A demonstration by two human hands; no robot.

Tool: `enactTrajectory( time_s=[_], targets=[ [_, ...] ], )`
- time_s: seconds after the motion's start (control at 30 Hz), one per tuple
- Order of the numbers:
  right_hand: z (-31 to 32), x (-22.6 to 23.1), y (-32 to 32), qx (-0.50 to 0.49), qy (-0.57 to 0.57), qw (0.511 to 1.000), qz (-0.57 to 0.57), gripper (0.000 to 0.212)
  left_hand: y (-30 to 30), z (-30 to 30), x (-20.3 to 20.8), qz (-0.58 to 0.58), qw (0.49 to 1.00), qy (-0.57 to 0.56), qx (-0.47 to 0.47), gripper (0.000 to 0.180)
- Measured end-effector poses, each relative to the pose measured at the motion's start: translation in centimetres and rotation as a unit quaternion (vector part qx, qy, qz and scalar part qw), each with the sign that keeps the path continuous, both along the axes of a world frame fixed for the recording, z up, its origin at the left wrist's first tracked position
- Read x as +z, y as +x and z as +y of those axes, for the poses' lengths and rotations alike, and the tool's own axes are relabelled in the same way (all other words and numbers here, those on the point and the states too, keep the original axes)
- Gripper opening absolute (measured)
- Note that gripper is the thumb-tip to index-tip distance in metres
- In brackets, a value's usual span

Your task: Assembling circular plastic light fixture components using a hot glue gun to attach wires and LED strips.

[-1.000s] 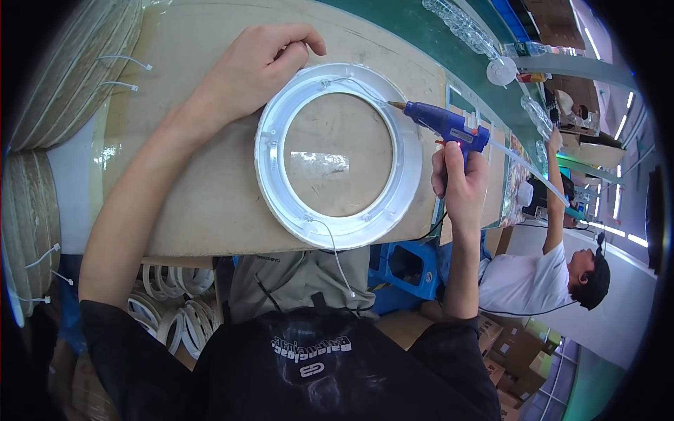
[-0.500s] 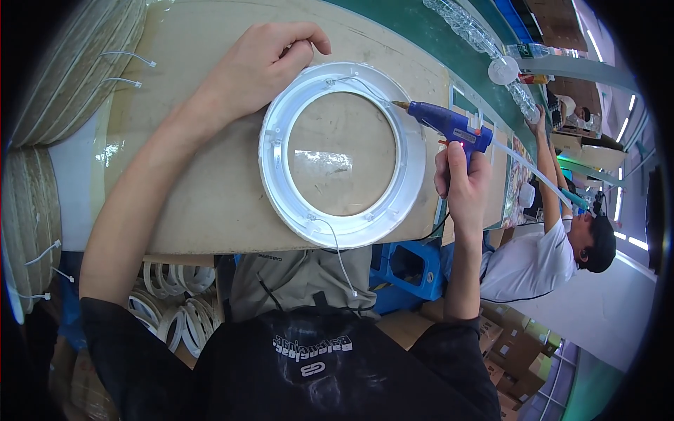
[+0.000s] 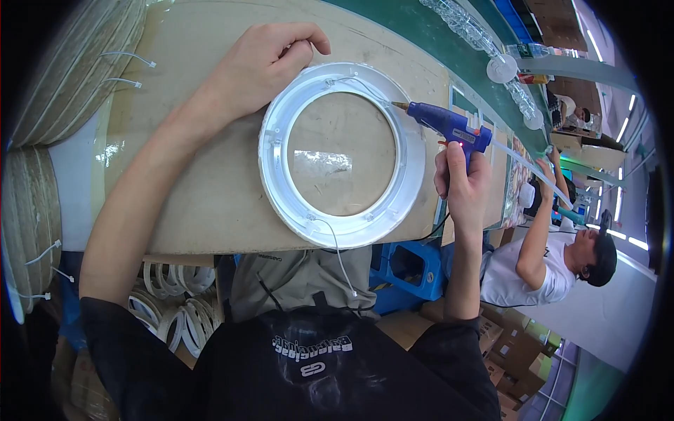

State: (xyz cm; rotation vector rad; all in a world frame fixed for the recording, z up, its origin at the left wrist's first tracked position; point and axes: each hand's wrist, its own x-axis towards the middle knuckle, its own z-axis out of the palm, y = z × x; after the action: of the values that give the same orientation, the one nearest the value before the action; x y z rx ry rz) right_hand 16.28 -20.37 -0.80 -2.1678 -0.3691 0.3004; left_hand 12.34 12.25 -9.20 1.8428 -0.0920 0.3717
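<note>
A white ring-shaped lamp housing [image 3: 411, 172] lies on the cardboard-covered table, with small clear clips and thin white wires in its channel. One wire [image 3: 342, 259] hangs over the table's front edge. In my right hand [image 3: 463, 175] is a blue hot glue gun [image 3: 449, 125], gripped by its handle. Its nozzle points left at the ring's upper right part, and a white glue stick [image 3: 519, 161] sticks out of its back. My left hand [image 3: 274, 63] is curled against the ring's upper left outer rim, palm down. What its fingers hold, if anything, is hidden.
Stacked rings [image 3: 56, 77] with wires stand at the left; more white rings [image 3: 179, 309] lie below the table. A blue stool [image 3: 414, 270] stands beneath the front edge. A row of clear plastic cups [image 3: 484, 42] and a co-worker in a white shirt [image 3: 540, 274] are at the right.
My hands, the glue gun and the ring stay in place. The co-worker's arms have come down and back from the clear cups, and the head has shifted.
</note>
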Motion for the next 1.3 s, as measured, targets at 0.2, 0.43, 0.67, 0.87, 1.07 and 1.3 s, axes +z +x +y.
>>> enactTrajectory(
  time_s=[0.2,0.43,0.67,0.87,1.07,1.3],
  targets=[
    [-0.2,0.2,-0.1,0.006,-0.023,1.000,-0.003,0.026,-0.1,-0.2,-0.1,-0.006,1.000,0.002,0.003,0.028],
    [0.4,1.8,-1.2,0.020,-0.083,0.996,-0.025,0.034,-0.3,0.0,-0.1,-0.002,1.000,0.006,0.002,0.027],
    [-4.6,-0.7,-0.5,-0.051,0.127,0.990,-0.025,0.040,0.3,0.5,0.3,0.005,1.000,0.018,-0.004,0.026],
    [-4.9,-5.8,-1.3,-0.191,0.226,0.955,-0.016,0.036,-1.0,0.5,1.7,0.074,0.997,0.022,0.020,0.025],
    [-8.1,-8.1,-0.9,-0.207,0.303,0.930,0.007,0.037,-1.3,-0.7,1.0,0.091,0.995,-0.009,0.030,0.024],
    [-6.9,-7.1,-1.0,-0.207,0.399,0.892,0.045,0.043,-7.1,-1.2,1.8,0.074,0.991,0.054,0.097,0.026]
  ],
)
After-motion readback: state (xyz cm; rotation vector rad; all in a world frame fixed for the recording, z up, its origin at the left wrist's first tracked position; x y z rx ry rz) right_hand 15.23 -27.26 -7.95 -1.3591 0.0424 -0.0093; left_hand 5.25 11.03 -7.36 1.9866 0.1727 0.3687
